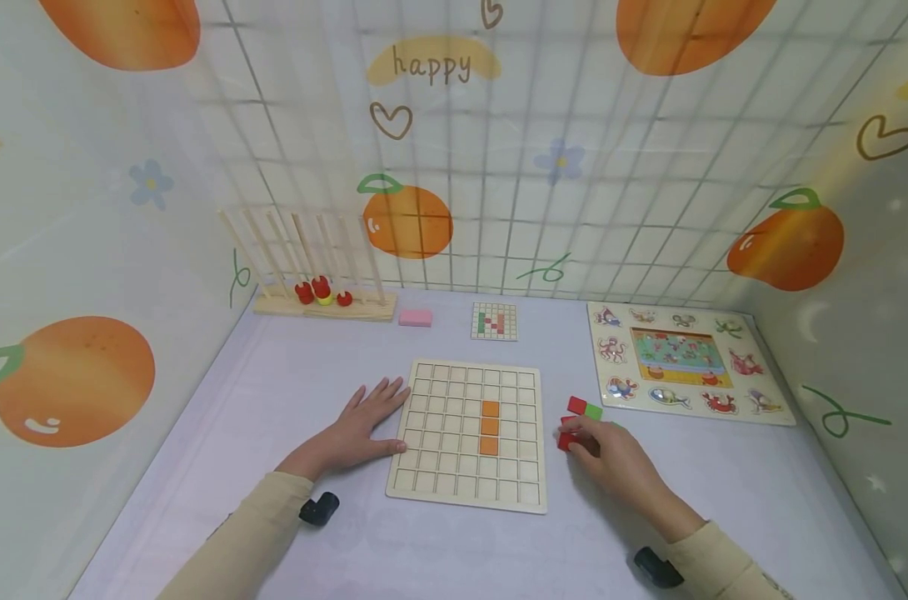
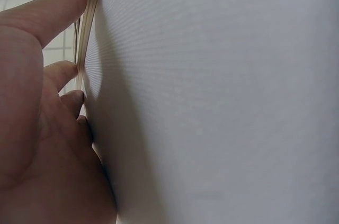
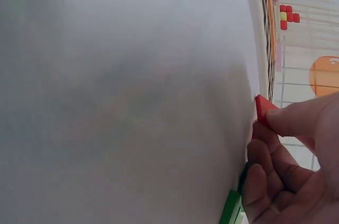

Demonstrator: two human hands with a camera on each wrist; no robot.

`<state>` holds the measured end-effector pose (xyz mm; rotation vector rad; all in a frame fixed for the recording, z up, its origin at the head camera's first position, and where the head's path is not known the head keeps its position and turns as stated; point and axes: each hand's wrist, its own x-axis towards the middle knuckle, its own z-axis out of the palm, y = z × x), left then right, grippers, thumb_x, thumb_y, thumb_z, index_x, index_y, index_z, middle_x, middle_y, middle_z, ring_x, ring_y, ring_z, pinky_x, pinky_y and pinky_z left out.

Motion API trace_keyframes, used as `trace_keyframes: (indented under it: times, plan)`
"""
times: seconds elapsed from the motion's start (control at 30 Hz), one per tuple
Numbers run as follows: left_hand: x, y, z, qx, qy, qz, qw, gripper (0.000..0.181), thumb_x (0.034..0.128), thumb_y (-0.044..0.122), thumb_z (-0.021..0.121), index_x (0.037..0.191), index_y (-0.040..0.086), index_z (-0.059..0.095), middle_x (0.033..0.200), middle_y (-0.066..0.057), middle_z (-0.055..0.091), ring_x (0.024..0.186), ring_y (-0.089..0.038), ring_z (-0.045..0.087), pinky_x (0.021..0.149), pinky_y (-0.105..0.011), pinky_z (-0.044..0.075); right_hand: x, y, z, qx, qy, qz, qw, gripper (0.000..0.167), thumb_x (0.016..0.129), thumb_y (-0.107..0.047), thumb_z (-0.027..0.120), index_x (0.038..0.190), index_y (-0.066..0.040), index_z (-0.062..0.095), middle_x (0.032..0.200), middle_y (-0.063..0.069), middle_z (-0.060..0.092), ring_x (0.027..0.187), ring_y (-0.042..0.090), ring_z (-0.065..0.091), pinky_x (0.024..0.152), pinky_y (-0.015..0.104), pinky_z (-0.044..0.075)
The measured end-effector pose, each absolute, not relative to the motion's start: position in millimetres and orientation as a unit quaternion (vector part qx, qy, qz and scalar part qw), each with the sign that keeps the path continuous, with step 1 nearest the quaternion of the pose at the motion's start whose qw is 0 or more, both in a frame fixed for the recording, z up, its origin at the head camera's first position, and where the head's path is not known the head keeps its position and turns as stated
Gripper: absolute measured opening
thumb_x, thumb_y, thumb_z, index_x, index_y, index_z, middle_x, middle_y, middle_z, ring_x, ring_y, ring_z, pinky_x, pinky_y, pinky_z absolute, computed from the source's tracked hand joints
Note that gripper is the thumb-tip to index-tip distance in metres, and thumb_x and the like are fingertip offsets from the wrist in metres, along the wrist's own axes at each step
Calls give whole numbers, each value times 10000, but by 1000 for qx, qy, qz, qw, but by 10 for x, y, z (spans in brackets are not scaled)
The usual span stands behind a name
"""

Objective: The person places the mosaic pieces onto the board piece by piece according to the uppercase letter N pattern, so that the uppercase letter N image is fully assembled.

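Observation:
A wooden grid board (image 1: 465,483) lies flat on the table, with three orange squares (image 1: 489,427) in a column right of its middle. My left hand (image 1: 352,433) rests spread on the table, thumb and fingertips touching the board's left edge. Right of the board, my right hand (image 1: 619,458) pinches a red square tile (image 3: 262,110) between thumb and finger. Another red tile (image 1: 577,405) and a green tile (image 1: 593,412) lie just beyond that hand. In the right wrist view, a green piece (image 3: 231,208) sits below the curled fingers. Part of the tile pile is hidden under the hand.
A small pattern card (image 1: 495,322) lies behind the board, with a pink block (image 1: 415,318) to its left. At the back left stands a pegged wooden rack (image 1: 364,312) with red and yellow beads. A sea-animal puzzle board (image 1: 619,333) lies at the right.

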<state>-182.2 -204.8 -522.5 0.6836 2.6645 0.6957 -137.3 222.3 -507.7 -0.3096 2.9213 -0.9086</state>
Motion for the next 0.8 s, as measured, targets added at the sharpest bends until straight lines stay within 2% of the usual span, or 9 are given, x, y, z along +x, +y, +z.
trace_keyframes:
  times: [0.1, 0.2, 0.37, 0.53, 0.67, 0.8]
  plan:
    - [-1825, -2048, -5238, 236, 930, 238, 151, 942, 917, 606, 657, 1641, 206, 206, 1712, -7, 72, 1574, -242, -20, 1252, -517, -68, -1373, 2218, -5083, -108, 946, -306, 29, 270, 900, -78, 771, 1147, -180, 734, 1180, 15, 726, 1055, 218, 661, 945, 453, 571]
    - [-1824, -2049, -5247, 236, 930, 236, 151, 940, 918, 605, 656, 1642, 212, 203, 1712, 2, 69, 1573, -234, -22, 1252, -511, -70, -1378, 2203, -5082, -111, 942, -317, 29, 257, 905, -77, 768, 1141, -174, 736, 1181, 8, 728, 1052, 199, 672, 935, 432, 577]
    - [-1819, -2048, -5245, 237, 929, 241, 149, 931, 923, 586, 664, 1640, 204, 210, 1712, -4, 73, 1574, -241, -18, 1252, -514, -71, -1383, 2165, -5061, -103, 938, -328, 33, 237, 910, -108, 773, 1133, -177, 733, 1077, -43, 748, 902, 118, 654, 811, 323, 583]
    - [-1819, -2042, -5248, 234, 930, 239, 151, 933, 922, 592, 660, 1641, 208, 207, 1712, 1, 69, 1574, -236, -23, 1252, -510, -73, -1378, 2119, -5029, -86, 937, -337, 43, 221, 908, -114, 775, 1107, -193, 723, 934, -78, 733, 749, 106, 576, 666, 239, 516]
    - [-1816, -2040, -5249, 234, 931, 237, 151, 931, 922, 596, 656, 1641, 211, 207, 1713, 3, 68, 1574, -234, -24, 1252, -508, -74, -1368, 2074, -5004, -79, 934, -345, 46, 218, 905, -100, 770, 1089, -206, 722, 907, -73, 717, 711, 120, 557, 622, 230, 504]
    - [-1812, -2041, -5241, 234, 930, 239, 150, 930, 922, 585, 663, 1640, 204, 211, 1713, -4, 72, 1574, -241, -21, 1252, -512, -73, -1361, 2023, -4995, -83, 931, -352, 50, 224, 904, -103, 773, 1085, -224, 724, 906, -91, 712, 737, 112, 576, 643, 225, 524]
